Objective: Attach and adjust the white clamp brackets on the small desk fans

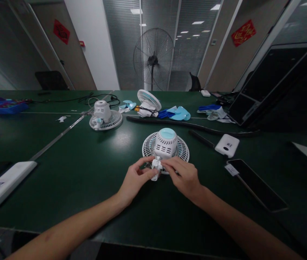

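A small white fan (165, 144) lies face down on the green table, its round grille (183, 148) underneath and its motor housing with a light blue cap on top. At the near side of the housing is a white clip-like bracket (156, 164). My left hand (135, 177) pinches this bracket from the left, thumb low and index finger above. From the right, my right hand (182, 175) closes its fingertips on the same bracket. Whether the bracket is fastened to the housing is hidden by my fingers.
A second white fan (103, 115) and a third, tilted one (148, 103) stand farther back, near blue fan blades (180, 113). A black strip (191, 124) crosses the table. White power banks (227, 145) and a phone (256, 184) lie right; another white power bank (7, 184) lies left.
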`<action>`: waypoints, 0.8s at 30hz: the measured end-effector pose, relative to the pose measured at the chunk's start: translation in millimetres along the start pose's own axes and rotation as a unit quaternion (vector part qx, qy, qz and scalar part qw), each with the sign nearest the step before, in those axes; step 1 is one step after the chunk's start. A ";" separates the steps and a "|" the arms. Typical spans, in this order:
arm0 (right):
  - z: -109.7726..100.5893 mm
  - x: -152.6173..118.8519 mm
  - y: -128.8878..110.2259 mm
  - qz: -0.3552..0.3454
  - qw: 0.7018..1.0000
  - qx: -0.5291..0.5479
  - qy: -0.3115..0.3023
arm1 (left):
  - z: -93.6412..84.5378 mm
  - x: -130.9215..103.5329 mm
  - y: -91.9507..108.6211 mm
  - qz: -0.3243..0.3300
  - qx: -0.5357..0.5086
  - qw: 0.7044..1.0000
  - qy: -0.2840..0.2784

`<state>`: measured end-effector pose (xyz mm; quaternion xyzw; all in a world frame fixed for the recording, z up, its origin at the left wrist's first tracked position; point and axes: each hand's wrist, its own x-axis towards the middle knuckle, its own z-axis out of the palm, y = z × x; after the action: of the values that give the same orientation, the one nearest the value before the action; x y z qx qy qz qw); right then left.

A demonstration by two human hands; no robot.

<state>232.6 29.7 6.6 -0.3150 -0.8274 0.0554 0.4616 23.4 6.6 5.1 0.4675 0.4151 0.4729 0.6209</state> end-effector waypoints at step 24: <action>-12.9 2.6 17.6 0.016 0.998 -0.002 -0.054 | 1.8 -1.5 -3.6 0.029 -0.014 0.999 0.019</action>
<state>250.2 42.6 9.1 -0.3259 -0.8463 0.0778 0.4141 25.5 4.4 2.1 0.4618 0.4067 0.5052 0.6051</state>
